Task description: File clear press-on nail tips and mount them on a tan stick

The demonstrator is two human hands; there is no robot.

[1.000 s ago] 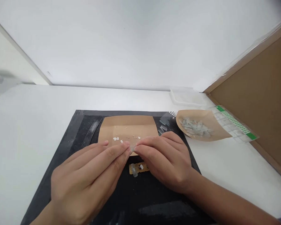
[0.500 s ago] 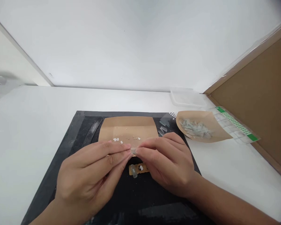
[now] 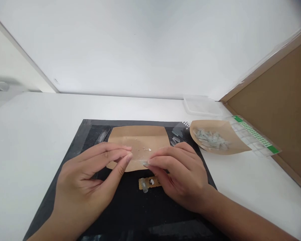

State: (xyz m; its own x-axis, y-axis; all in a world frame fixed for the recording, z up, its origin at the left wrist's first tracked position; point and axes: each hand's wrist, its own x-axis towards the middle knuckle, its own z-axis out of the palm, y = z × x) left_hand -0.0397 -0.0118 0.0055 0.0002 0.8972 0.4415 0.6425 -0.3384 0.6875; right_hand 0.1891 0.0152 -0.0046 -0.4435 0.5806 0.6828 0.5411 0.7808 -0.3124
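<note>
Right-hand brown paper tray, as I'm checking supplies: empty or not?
Not empty: a heap of clear pieces lies on the tray.

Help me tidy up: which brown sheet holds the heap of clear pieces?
The right sheet, heaped with them; the left sheet, on the black mat, shows only scattered bits.

A small, pale, translucent piece (image 3: 144, 163) is pinched in the fingertips of the right hand (image 3: 183, 177), its free end jutting out toward the left hand (image 3: 90, 174) but apart from it. It lies roughly sideways, in view against the near part of a brown paper sheet (image 3: 137, 132); whether it touches the paper cannot be told, and the fingertips hide its held end.
</note>
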